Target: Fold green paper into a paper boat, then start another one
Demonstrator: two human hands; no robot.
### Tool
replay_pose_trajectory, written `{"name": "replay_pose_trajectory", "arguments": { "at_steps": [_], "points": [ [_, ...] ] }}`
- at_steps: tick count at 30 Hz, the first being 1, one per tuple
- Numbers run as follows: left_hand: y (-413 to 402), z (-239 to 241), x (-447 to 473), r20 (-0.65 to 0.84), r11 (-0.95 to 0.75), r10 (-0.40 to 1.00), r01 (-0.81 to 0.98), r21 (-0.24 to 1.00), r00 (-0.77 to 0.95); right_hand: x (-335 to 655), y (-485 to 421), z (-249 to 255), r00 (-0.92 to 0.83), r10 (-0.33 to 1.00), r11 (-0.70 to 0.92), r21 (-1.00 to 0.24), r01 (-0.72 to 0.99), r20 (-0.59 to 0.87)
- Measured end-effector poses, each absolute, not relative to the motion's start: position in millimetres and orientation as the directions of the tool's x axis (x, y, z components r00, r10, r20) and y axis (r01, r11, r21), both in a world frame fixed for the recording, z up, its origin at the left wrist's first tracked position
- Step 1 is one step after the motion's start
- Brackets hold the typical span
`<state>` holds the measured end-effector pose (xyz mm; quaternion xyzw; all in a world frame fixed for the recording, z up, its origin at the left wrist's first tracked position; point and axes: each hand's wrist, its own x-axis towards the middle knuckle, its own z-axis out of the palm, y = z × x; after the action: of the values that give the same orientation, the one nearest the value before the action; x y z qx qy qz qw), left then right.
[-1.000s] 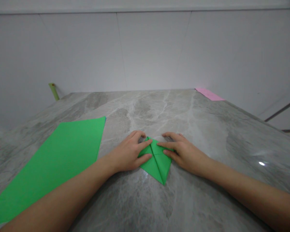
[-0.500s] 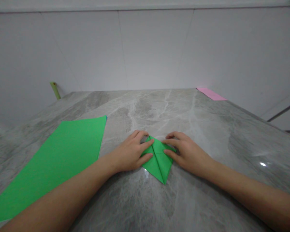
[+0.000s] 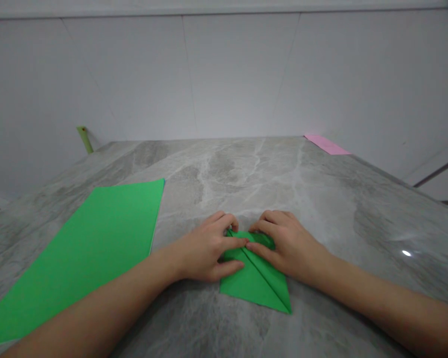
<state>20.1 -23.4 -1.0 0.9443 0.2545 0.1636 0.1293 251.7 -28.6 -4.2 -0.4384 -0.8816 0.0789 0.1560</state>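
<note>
Folded paper flat on the counter, under both hands. Left hand: loosely spread, index and thumb resting on the paper. Right hand: thumb near the long crease, fingers at the far edge; pinching or only pressing, cannot tell. Progress: several folds appear made; finished shape not shown, so folds left unclear. Green sheet to the left, unfolded. No containers seen.

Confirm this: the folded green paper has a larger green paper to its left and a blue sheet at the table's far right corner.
Not blue: the head view shows a pink sheet at the far right corner of the table. The folded green paper does have the larger green paper to its left.
</note>
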Motion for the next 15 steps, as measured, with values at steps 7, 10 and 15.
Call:
{"name": "replay_pose_trajectory", "arguments": {
  "at_steps": [7,10,15],
  "points": [
    [-21.2,-7.9,24.2,0.259,-0.768,0.606,0.469,0.436,0.752,250.3,-32.5,0.1,-0.597,0.779,0.626,-0.276,0.729,0.19],
    [-18.1,-9.0,23.3,0.243,-0.698,0.671,0.486,0.526,0.701,248.4,-32.9,1.1,-0.588,0.793,0.608,-0.28,0.743,0.16],
    [-14.8,-7.2,21.9,0.201,-0.603,0.742,0.505,0.617,0.64,245.2,-30.6,1.1,-0.538,0.84,0.522,-0.373,0.767,0.069]
  ]
}}
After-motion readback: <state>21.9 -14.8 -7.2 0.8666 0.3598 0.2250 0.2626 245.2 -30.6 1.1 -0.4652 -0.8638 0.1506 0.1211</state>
